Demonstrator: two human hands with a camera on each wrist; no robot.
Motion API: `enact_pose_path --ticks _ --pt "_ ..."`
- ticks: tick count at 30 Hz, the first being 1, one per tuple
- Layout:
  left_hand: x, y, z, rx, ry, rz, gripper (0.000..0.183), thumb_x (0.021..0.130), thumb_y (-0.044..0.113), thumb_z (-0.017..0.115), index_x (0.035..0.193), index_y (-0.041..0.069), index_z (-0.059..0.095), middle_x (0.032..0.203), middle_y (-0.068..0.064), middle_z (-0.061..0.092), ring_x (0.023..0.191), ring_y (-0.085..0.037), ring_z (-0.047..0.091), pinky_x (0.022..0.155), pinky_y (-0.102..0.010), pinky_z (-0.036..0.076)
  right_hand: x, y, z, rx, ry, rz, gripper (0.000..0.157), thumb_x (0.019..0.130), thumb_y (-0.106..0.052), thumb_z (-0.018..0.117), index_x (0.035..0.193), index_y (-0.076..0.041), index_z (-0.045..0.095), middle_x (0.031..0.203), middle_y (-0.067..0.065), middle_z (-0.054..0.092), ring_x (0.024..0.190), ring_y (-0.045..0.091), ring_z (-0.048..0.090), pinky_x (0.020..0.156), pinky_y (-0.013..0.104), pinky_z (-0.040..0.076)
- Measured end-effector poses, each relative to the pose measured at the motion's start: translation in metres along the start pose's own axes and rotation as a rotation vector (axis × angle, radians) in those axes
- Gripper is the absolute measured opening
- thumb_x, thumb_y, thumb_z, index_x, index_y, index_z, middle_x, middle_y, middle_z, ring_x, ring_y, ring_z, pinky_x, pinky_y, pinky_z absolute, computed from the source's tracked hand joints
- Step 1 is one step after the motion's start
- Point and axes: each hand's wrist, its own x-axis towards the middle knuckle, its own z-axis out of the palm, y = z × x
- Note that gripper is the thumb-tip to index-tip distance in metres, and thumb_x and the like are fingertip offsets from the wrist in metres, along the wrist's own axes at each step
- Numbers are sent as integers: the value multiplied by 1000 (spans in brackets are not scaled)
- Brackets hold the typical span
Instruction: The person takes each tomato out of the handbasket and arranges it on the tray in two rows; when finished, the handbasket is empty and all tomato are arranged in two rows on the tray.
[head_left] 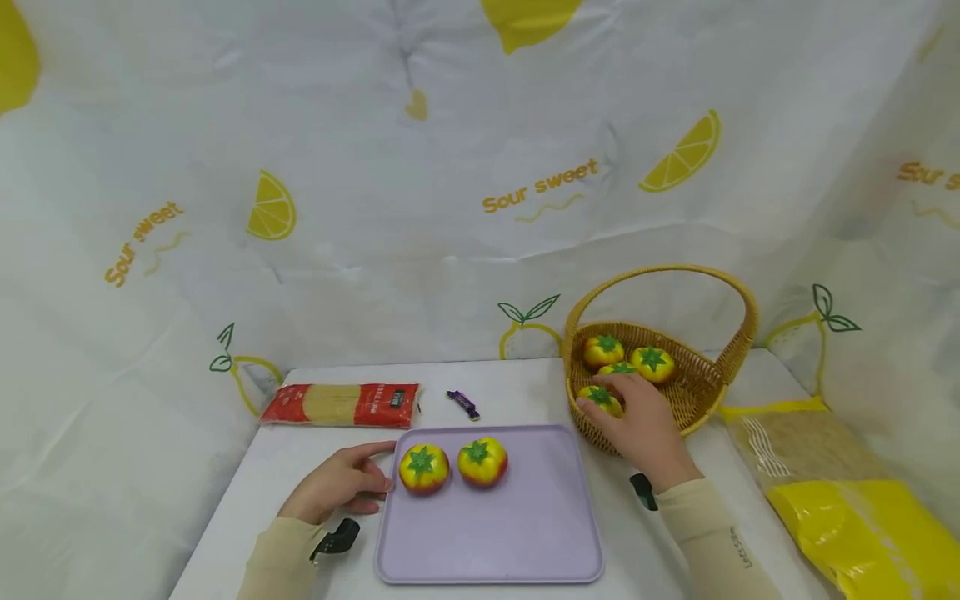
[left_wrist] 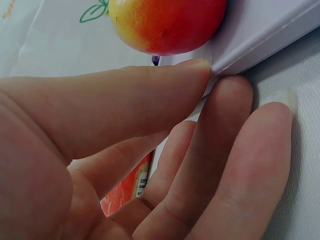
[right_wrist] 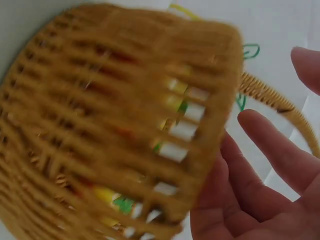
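Apparently at picking: the right hand (head_left: 647, 425), fingers parted and seemingly unladen, is at the near fruit (head_left: 602, 400) in the basket (head_left: 696, 390), next wanting a pinch and lift, while the left hand (head_left: 337, 483), fingers loose, touches the tray (head_left: 517, 533) bearing two fruits (head_left: 423, 469) (head_left: 483, 462).

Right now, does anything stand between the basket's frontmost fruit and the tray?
Yes: the woven side of the basket stands between the frontmost fruit and the tray. Beyond that, nothing visible is in the way.

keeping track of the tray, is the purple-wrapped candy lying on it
No, the purple-wrapped candy lies on the table, beyond the far rim of the tray.
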Motion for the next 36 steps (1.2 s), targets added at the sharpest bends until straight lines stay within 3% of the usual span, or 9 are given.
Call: enact_pose_path --ticks 8,12,22,28,36 --pt "-4 -4 -3 -7 3 3 73 90 11 86 157 14 57 99 -11 64 86 -21 68 74 -34 67 7 15 -7 30 -92 90 65 98 -48 78 146 -6 65 148 21 65 141 49 55 116 69 46" --pt "-6 -4 -3 -7 3 3 73 91 11 85 158 14 56 99 -11 65 86 -22 67 74 -34 67 11 19 -3 23 -116 95 66 96 -49 80 145 -6 66 143 20 68 131 44 63 111 64 51" --pt "-2 -11 -2 -10 -30 8 75 91 12 86 159 12 54 100 -11 65 85 -21 68 75 -35 68 7 26 5 -23 -125 107 66 93 -48 83 140 -4 69 137 20 71 120 40 68 103 61 56" --pt "-1 -3 -1 14 -16 5 73 91 13 86 158 14 56 100 -11 65 86 -22 68 75 -35 68 9 28 3 -54 -106 77 63 92 -43 85 137 -2 70 130 20 74 111 38 71 97 59 58" --pt "-2 3 -1 20 -10 -1 72 91 12 86 157 15 57 99 -11 65 87 -21 68 75 -34 67 11 29 2 -49 -133 107 64 93 -44 84 139 -2 69 134 21 74 115 40 72 100 60 58"
